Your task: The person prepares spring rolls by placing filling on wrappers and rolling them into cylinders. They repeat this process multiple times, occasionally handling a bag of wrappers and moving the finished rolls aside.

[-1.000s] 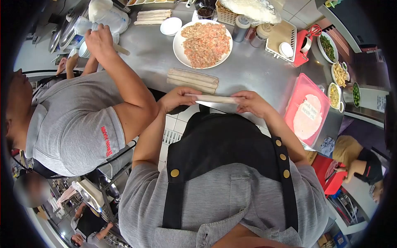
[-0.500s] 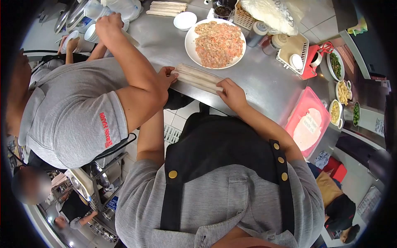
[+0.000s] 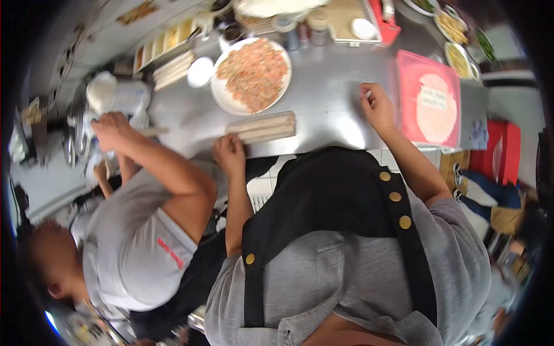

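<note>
Several long pale rolls [image 3: 262, 128] lie side by side near the front edge of the steel table. At their left end rests my left hand [image 3: 229, 154], fingers loosely bent and fingertips right at the rolls' near corner. My right hand [image 3: 378, 108] is well to the right of the rolls, over the table, its fingers half curled and apart with nothing in them. Beyond the rolls stands a large white plate [image 3: 224, 102] heaped with an orange-pink minced filling [image 3: 254, 72].
More pale rolls [image 3: 173, 70] and a small white bowl [image 3: 201, 72] sit at the back left. A pink tub [image 3: 406, 118] stands right of my right hand. Bottles [image 3: 317, 29] line the back. A co-worker's arm [image 3: 164, 158] reaches over the table on my left.
Both hands were on the ends of the rolls. My right hand has let go and moved right; my left fingers have loosened at the left end. The view has turned and shifted right.
</note>
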A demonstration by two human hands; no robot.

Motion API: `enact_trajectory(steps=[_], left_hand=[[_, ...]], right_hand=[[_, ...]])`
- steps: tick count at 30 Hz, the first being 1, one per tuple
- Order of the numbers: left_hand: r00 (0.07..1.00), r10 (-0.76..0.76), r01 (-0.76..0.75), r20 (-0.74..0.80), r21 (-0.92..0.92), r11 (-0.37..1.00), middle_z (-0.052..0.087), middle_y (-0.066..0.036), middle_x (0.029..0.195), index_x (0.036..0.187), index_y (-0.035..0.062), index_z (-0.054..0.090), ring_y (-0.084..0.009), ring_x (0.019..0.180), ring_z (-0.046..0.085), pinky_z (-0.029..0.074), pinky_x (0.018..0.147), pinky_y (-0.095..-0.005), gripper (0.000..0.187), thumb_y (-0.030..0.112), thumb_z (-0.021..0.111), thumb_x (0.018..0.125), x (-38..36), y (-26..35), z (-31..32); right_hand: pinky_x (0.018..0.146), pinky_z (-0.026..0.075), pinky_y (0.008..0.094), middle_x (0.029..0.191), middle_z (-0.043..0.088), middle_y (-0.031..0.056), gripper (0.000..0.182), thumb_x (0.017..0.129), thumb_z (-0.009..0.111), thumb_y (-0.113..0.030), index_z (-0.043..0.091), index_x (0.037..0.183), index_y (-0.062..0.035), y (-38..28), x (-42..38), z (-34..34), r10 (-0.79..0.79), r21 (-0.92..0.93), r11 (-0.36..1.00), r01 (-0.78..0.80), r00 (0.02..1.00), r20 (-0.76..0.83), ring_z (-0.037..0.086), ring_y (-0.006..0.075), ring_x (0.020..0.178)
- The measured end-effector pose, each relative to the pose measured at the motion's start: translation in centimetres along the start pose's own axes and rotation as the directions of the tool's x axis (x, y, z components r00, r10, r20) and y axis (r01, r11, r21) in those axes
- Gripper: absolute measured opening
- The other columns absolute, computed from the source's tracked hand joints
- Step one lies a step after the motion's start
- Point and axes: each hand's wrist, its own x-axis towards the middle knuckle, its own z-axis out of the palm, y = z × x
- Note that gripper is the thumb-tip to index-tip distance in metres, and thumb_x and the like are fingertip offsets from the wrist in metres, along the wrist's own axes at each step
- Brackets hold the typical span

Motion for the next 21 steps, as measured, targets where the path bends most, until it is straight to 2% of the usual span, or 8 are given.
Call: enact_trajectory(steps=[1,3,5,8,10,15,17,21], left_hand=[[0.994,0.096,-0.092,-0.047,0.090,0.992,0.064,-0.017,0.095,0.097,0.0013,0.069,-0.0342,0.087,0.059,0.049,0.086,-0.0448,0.013,0.013,0.072,0.092,-0.2,1.4,-0.1],[0.987,0.033,-0.045,-0.159,-0.078,0.996,0.063,-0.014,0.093,0.099,0.0016,0.068,-0.0291,0.086,0.060,0.050,0.080,-0.0407,0.013,0.013,0.070,0.093,0.0,1.9,0.9],[0.996,-0.006,-0.017,-0.085,-0.277,0.961,0.062,-0.010,0.097,0.100,0.0019,0.068,-0.0207,0.086,0.059,0.048,0.071,-0.0332,0.010,0.010,0.068,0.095,0.9,3.8,1.2],[0.999,-0.022,0.036,0.041,-0.377,0.926,0.060,-0.007,0.104,0.104,0.0031,0.067,-0.0142,0.086,0.056,0.045,0.065,-0.0269,0.007,0.006,0.065,0.097,2.9,7.9,1.8],[0.996,0.056,-0.019,0.066,-0.459,0.888,0.059,-0.007,0.111,0.105,0.0044,0.066,-0.0131,0.085,0.056,0.044,0.065,-0.0251,0.008,0.003,0.063,0.099,3.9,11.3,2.4],[0.970,0.241,-0.177,0.039,-0.567,0.805,0.060,-0.008,0.117,0.107,0.0051,0.066,-0.0136,0.092,0.058,0.046,0.069,-0.0239,0.010,0.001,0.064,0.098,5.0,17.6,4.5],[0.946,0.300,-0.165,0.121,-0.619,0.768,0.061,-0.010,0.119,0.107,0.0053,0.068,-0.0142,0.096,0.059,0.047,0.071,-0.0248,0.014,-0.002,0.065,0.095,4.7,19.5,4.9],[0.900,0.395,-0.216,0.185,-0.598,0.772,0.061,-0.011,0.121,0.108,0.0051,0.070,-0.0134,0.087,0.060,0.049,0.072,-0.0249,0.018,-0.004,0.064,0.094,4.0,20.9,4.7]], right_hand=[[0.062,0.052,0.0368,0.097,0.069,0.0071,0.022,0.093,0.070,-0.014,0.067,0.115,-0.0110,0.8,-0.4,-2.3,0.021,-0.056,0.998,-0.022,0.999,-0.031,0.063,0.0219,0.064],[0.063,0.052,0.0374,0.098,0.069,0.0080,0.021,0.093,0.069,-0.014,0.068,0.113,-0.0110,4.9,-2.0,-4.8,-0.021,-0.067,0.998,0.015,0.996,-0.089,0.064,0.0218,0.065],[0.067,0.054,0.0403,0.100,0.069,0.0076,0.019,0.090,0.071,-0.015,0.069,0.109,-0.0118,5.0,-3.4,-8.3,-0.007,-0.213,0.977,-0.029,0.986,-0.165,0.066,0.0255,0.070],[0.073,0.054,0.0402,0.103,0.069,0.0069,0.019,0.088,0.074,-0.018,0.070,0.106,-0.0117,5.9,-4.6,-12.3,0.167,-0.229,0.947,-0.227,0.953,-0.254,0.067,0.0278,0.081],[0.084,0.054,0.0418,0.109,0.068,0.0084,0.021,0.086,0.077,-0.021,0.071,0.104,-0.0118,8.9,-4.8,-13.8,0.134,-0.279,0.909,-0.309,0.852,-0.507,0.065,0.0304,0.098],[0.097,0.050,0.0477,0.124,0.065,0.0116,0.034,0.084,0.081,-0.029,0.071,0.111,-0.0118,15.3,-4.8,-15.8,0.294,-0.392,0.758,-0.521,0.810,-0.507,0.058,0.0346,0.117],[0.101,0.048,0.0480,0.130,0.062,0.0122,0.040,0.086,0.079,-0.031,0.068,0.119,-0.0122,18.0,-4.2,-16.3,0.376,-0.317,0.668,-0.673,0.673,-0.637,0.057,0.0364,0.121],[0.109,0.042,0.0511,0.133,0.060,0.0183,0.048,0.087,0.077,-0.032,0.064,0.129,-0.0114,18.2,-3.1,-16.8,0.529,-0.258,0.579,-0.774,0.597,-0.603,0.052,0.0404,0.128]])
